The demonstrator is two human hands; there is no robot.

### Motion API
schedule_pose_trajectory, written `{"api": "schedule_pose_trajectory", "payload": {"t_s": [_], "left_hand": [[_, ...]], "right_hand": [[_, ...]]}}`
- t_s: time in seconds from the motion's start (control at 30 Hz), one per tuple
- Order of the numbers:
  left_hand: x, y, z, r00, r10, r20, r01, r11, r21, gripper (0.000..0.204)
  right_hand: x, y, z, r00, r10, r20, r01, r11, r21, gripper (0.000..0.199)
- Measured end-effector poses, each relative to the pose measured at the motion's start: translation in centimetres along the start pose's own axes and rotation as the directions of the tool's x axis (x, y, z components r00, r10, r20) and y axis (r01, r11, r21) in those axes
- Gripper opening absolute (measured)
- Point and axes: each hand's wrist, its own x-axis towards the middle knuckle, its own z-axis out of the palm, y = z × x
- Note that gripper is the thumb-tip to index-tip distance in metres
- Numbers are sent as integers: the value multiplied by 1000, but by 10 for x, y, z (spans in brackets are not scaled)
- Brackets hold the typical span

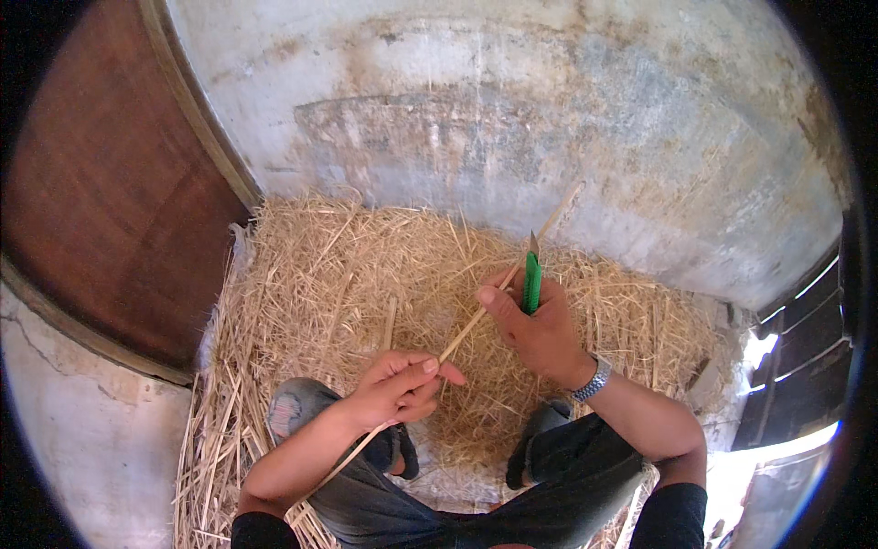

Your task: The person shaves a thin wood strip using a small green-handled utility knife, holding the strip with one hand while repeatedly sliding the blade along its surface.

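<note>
My left hand (400, 389) pinches a long pale stalk (476, 316) that runs diagonally from below my left forearm up toward the wall. My right hand (535, 325) grips a green-handled knife (531, 279) with its short blade pointing up, held against the same stalk, the thumb resting on the stalk. A metal watch (593, 382) sits on my right wrist. Both hands hover above a heap of straw (347, 274), with my knees in grey trousers below them.
The straw pile fills the floor corner against a stained plaster wall (512, 110). A brown wooden door (110, 192) stands at the left. Dark slatted boards (805, 348) with bright gaps are at the right. My dark shoes (530, 448) rest on the straw.
</note>
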Motion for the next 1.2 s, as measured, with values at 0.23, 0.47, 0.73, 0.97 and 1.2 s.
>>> {"api": "schedule_pose_trajectory", "payload": {"t_s": [0.23,0.47,0.73,0.97,1.2], "left_hand": [[-1,-5,-11,998,35,44,-39,995,91,43],[-3,-4,-13,988,-62,142,20,960,280,41],[-3,2,-8,973,-88,215,-2,923,386,36],[1,1,-4,993,-31,118,-20,914,405,34],[1,3,-2,999,32,20,-37,900,435,27]], "right_hand": [[20,-5,-27,997,71,-34,-70,997,45,31],[39,-15,-73,944,44,-328,30,975,220,36],[40,-22,-94,912,22,-411,113,947,301,36],[25,-15,-71,944,117,-307,-57,979,198,33],[0,4,-26,988,116,-106,-128,986,-109,32]]}}
